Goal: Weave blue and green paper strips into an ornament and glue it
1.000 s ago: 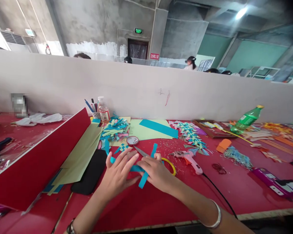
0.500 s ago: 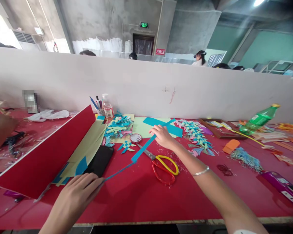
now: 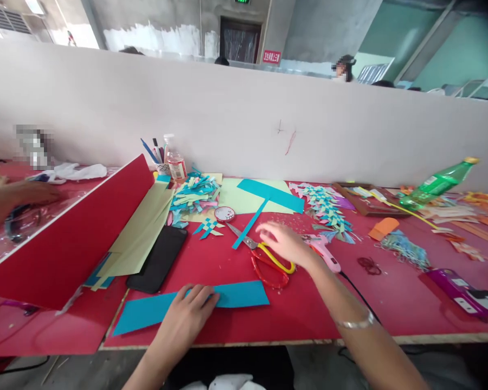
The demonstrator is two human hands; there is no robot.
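In front of me, near the table's front edge, a wide blue paper strip lies broadside. My left hand has its curled fingers on the middle of it. My right hand hovers over the scissors with its fingers apart and nothing in them. Those scissors have one red and one yellow handle. A narrow blue paper strip crosses their blades and reaches up to a wider blue piece on a pale green sheet. A woven blue and green paper piece lies close by.
A pink glue gun lies right of the scissors. To the left are a black phone, green paper and a standing red board. Paper scraps lie behind. A green bottle tilts at right. Another person's hand is far left.
My right hand has let go of the narrow blue strip, which now lies across the scissors. My left hand has moved right with the wide strip and turned it flat. The view has tipped downward.
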